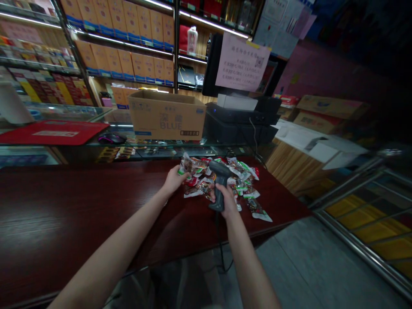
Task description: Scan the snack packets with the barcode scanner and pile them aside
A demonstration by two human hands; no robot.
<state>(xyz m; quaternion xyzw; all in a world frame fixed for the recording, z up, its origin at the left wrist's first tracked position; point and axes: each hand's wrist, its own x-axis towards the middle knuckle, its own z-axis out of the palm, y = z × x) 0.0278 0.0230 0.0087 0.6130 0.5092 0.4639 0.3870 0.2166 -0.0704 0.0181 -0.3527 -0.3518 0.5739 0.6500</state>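
Nearest, the right hand's grip (pixel 225 199) is closed round the scanner (pixel 220 184), the left hand's grip (pixel 175 179) pinches a packet (pixel 187 165) at the left of the packets (pixel 240 182) piled on the worktop (pixel 77 206), and beyond stands the carton (pixel 167 116).

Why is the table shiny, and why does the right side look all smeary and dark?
In the head view, pale glare lies on the left of the dark red table, likely reflected light; the shelf light strips glow white; the upper right sinks into shadow, probably because little light reaches it; the cardboard boxes there look stretched and blurry, perhaps from a wide lens.
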